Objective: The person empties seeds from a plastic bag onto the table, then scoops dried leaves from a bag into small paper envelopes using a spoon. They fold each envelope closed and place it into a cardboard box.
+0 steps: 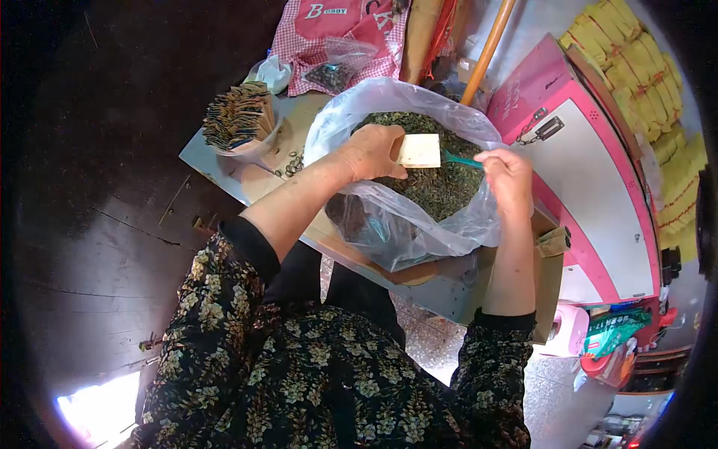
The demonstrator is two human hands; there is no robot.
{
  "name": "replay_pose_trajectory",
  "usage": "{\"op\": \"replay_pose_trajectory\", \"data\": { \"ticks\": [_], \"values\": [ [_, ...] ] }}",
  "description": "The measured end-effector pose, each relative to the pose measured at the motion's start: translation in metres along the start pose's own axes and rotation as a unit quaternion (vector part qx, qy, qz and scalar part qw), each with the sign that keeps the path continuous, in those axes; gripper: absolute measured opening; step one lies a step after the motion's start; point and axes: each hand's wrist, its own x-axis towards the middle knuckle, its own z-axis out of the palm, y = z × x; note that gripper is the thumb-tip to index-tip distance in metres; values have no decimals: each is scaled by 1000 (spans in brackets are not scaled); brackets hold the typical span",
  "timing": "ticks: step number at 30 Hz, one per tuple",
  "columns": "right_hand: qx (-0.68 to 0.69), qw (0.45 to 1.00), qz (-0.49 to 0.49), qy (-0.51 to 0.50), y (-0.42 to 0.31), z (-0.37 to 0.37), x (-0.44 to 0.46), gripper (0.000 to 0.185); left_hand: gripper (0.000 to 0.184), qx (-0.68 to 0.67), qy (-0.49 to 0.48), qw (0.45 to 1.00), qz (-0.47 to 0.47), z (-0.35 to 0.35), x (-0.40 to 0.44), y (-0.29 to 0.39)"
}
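Note:
My left hand (pixel 374 153) is closed on the edge of a small cream-coloured paper packet (pixel 420 151), held over a clear plastic bag (pixel 340 101) with its mouth spread wide. Dried, chopped greenish-brown leaves (pixel 441 196) fill the bag below. In the fingers of my right hand (pixel 508 179) is a green plastic spoon (pixel 465 160). Its far end reaches the packet's right edge; whether it goes inside I cannot tell.
Left of the bag, a round clear tub (pixel 262 146) holds many filled packets on the table (pixel 213 166). Small dark pieces (pixel 292 163) lie between them. A pink checked bag (pixel 299 34) is behind, and a pink-and-white cabinet (pixel 591 172) stands close on the right.

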Motion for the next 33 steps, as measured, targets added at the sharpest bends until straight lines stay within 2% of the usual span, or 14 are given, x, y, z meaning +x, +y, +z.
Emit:
{"op": "replay_pose_trajectory", "data": {
  "ticks": [1,4,5,6,8,11,12,16,18,22,24,25,27,33],
  "values": [
    [-73,992,-104,-15,0,5,5,16,42,-3,11,1000,16,3,1,-3],
    [-192,975,-111,-8,-28,22,-7,15,44,-5,12,1000,18,1,-1,-2],
    [-206,957,-203,-3,-27,25,-9,14,43,-4,4,1000,4,0,-1,0],
    [-206,958,-202,-4,-30,24,-10,14,43,-4,2,1000,2,0,-1,-1],
    [-267,911,-313,-9,-39,20,-13,14,46,-11,9,1000,5,0,0,-3],
    [-226,922,-308,60,-37,-1,-17,14,48,-6,17,1000,10,0,-1,-4],
    [-216,945,-233,79,-36,-9,-20,14,48,-7,17,1000,10,-1,-1,-3],
    [-244,945,-179,122,-15,-35,-19,13,48,-8,11,1000,6,-2,-2,-1],
    [-347,927,-98,102,11,-39,-16,15,47,-9,13,1000,5,-2,-3,-2],
    [-419,903,-27,89,27,1,-21,17,46,-5,6,1000,3,0,-1,-4],
    [-231,965,-59,113,73,16,-8,17,46,4,12,1000,9,0,-1,-4],
    [-229,965,-61,113,79,16,-5,17,46,-1,6,1000,5,-1,-1,-4],
    [-82,989,27,119,82,17,-3,18,47,-5,0,1000,0,-1,-1,-4],
    [67,975,147,149,43,-10,-9,18,44,-8,1,1000,-1,0,-1,-2]
  ]
}}
